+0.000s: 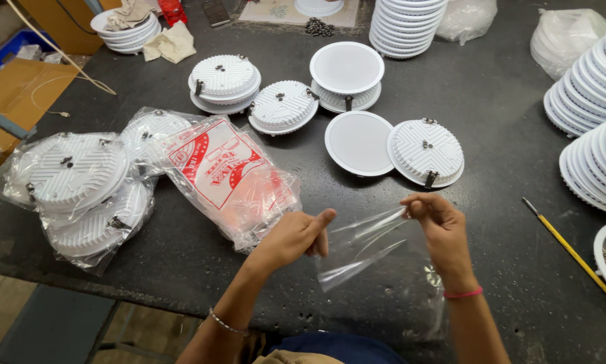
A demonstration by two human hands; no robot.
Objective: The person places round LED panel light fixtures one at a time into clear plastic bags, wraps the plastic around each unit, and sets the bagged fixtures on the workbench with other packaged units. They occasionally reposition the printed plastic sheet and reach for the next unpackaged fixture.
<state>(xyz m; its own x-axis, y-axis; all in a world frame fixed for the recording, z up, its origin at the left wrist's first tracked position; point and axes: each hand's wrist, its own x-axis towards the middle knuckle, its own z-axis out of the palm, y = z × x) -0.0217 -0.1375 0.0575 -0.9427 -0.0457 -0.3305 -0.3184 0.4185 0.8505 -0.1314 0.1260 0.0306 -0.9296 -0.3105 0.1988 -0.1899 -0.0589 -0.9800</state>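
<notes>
Both hands hold one clear plastic bag [377,263] over the near edge of the dark table [491,135]. My left hand [295,236] pinches its left top edge with the thumb up. My right hand [439,226] pinches the right top edge, fingers closed. The bag hangs slack and looks empty. Just beyond it lie a white round lamp panel face up [358,143] and a ribbed white lamp housing [426,151] with metal clips.
A pile of clear bags with red print [230,176] lies left of my hands, beside bagged lamps [80,185]. More housings [225,81] sit farther back. Stacks of white rings [589,108] stand at the right. A yellow pencil [572,253] lies near the right edge.
</notes>
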